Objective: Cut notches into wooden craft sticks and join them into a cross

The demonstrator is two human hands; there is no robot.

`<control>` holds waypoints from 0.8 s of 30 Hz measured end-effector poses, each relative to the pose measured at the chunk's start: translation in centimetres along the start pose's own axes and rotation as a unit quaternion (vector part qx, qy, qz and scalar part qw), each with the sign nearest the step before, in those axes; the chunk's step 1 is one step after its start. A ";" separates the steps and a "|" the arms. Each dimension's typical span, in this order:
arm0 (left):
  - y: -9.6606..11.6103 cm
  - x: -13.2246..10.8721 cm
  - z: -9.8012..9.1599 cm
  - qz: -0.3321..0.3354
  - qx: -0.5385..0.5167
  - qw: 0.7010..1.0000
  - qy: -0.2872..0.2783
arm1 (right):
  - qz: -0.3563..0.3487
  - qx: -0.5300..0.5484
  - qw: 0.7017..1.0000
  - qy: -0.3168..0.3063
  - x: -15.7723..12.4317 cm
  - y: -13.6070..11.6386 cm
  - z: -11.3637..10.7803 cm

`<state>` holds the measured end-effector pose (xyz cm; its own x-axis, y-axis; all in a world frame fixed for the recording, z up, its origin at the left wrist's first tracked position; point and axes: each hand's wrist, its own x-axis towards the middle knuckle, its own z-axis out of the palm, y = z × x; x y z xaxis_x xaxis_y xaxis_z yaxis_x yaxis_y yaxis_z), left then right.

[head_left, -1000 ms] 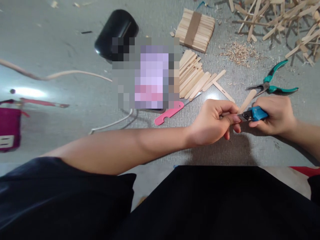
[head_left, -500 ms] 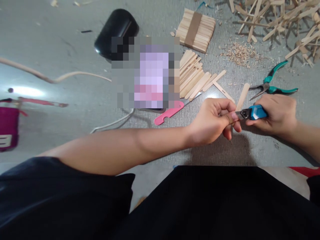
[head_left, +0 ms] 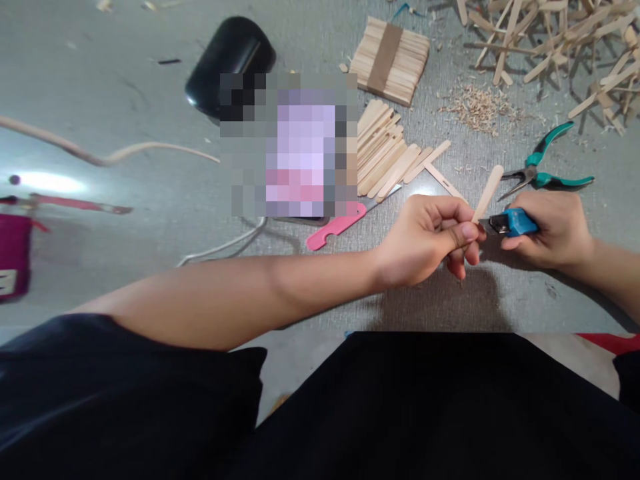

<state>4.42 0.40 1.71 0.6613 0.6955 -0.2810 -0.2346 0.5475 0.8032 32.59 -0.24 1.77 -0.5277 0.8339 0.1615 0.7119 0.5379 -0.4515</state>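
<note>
Between the thumb and fingers of my left hand (head_left: 435, 233) is a wooden craft stick (head_left: 489, 190), its rounded end pointing up and away. My right hand (head_left: 553, 230) is wrapped round a blue utility knife (head_left: 520, 222). The knife's blade points left and meets the stick close to my left fingertips; the exact contact is hidden. Just beyond the hands lie green-handled long-nose pliers (head_left: 537, 175), spread apart. A craft stick with a small slot (head_left: 445, 180) lies past my left hand, its near end hidden behind the fingers.
Loose craft sticks (head_left: 383, 150) and a banded bundle (head_left: 390, 60) lie beyond my left hand. A pink-handled knife (head_left: 337, 227) is left of them. Wood shavings (head_left: 477, 107) and a heap of joined sticks (head_left: 555, 40) sit at far right. A black rounded object (head_left: 233, 67) stands near a blurred-out area.
My right hand has shifted slightly right with the utility knife, drawing the blade away from my left thumb. The stick in my left hand shows more clearly. The table things stay put.
</note>
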 end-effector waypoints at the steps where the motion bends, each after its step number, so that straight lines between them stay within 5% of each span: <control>1: 0.0 0.0 0.0 -0.001 0.001 1.000 -0.001 | 0.006 0.000 1.000 0.000 0.1 0.0 0.0; 10: -0.1 0.1 -0.1 0.010 0.000 1.000 -0.020 | -0.020 0.027 0.999 -0.033 0.6 0.5 -0.6; 16: -0.1 -0.4 -0.2 0.056 0.095 0.994 0.005 | -0.044 0.038 0.997 -0.055 0.5 0.3 -0.9; 24: 0.3 -1.0 -0.3 0.228 0.313 0.922 -0.010 | -0.012 0.057 0.994 -0.096 0.2 -0.2 -0.9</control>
<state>3.45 0.00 2.05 0.6106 0.7744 0.1659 -0.0395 -0.1795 0.9830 32.75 -0.05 2.63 -0.6300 0.7766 0.0085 0.6468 0.5307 -0.5477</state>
